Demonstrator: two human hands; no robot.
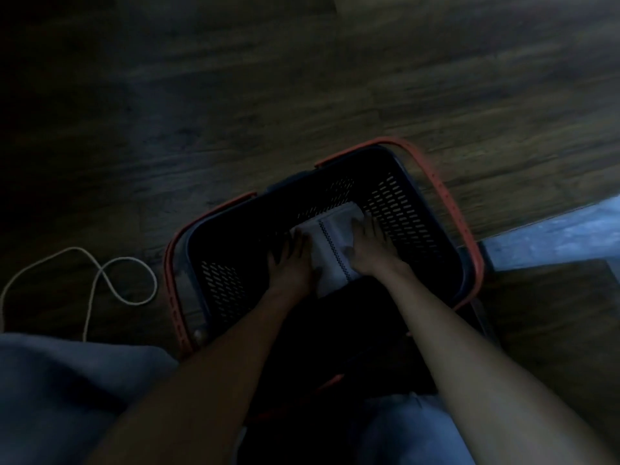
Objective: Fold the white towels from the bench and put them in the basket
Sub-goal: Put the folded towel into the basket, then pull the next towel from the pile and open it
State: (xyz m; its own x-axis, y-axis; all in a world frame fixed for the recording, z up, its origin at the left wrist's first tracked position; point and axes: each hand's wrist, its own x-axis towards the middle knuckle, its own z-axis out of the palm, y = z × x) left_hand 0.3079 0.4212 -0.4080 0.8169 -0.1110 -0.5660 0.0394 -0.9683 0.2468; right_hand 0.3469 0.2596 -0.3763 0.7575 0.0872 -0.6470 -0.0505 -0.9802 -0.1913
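We look down into a dim room with a dark wood-plank floor (235, 112). On it stands a dark, perforated basket (402, 209) with red handles along its rim. 1 folded white towel (330, 243), crossed by a dark stitched stripe, lies on the basket's bottom toward the far right corner. The 2 hands lie flat on it with fingers straight and slightly spread: the left hand (292, 260) on its left edge, the right hand (369, 246) on its right part. A pale cord (100, 276) loops on the floor left of the basket. Grey fabric (50, 380) fills the near left corner, and a paler blue-grey surface (553, 233) shows at the right edge.
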